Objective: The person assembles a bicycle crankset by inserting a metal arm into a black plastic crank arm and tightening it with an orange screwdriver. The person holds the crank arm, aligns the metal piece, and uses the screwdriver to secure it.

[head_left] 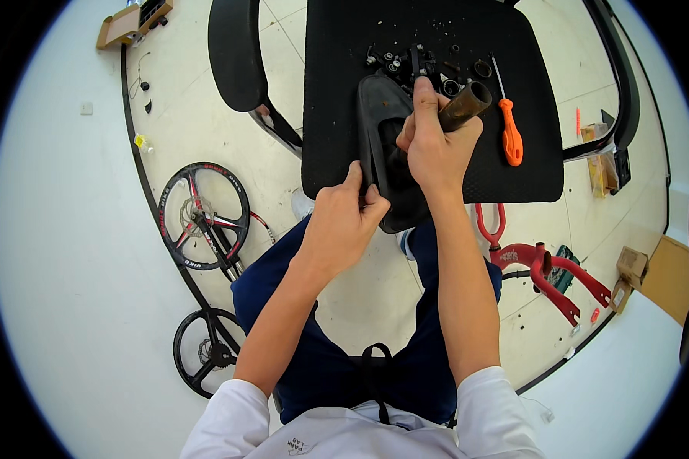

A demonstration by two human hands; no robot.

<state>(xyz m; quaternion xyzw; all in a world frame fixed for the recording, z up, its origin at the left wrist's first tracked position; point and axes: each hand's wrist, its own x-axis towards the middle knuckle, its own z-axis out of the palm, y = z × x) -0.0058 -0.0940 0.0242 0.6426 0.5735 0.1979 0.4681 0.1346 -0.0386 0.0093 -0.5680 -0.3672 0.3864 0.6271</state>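
A black bicycle saddle (pixel 380 98) is held on its side at the front edge of the black chair seat (pixel 331 99). From it a worn, brownish metal seat post (pixel 468 105) sticks out to the upper right. My right hand (pixel 439 144) is closed around the post, thumb pointing away from me. With thumb and fingers, my left hand (pixel 344 217) pinches the saddle's near left edge. Just beyond the saddle lie several small dark metal parts (pixel 394 63) and a metal ring (pixel 482 69). An orange-handled screwdriver (pixel 511 136) rests to the right of my right hand.
Chair armrests (pixel 237 57) flank the seat. On the floor at left are two bicycle wheels (pixel 205 216) (pixel 207 352). A red bicycle frame (pixel 522 256) lies at right, near cardboard pieces (pixel 670 281). An open cardboard box (pixel 120 27) sits at the far left.
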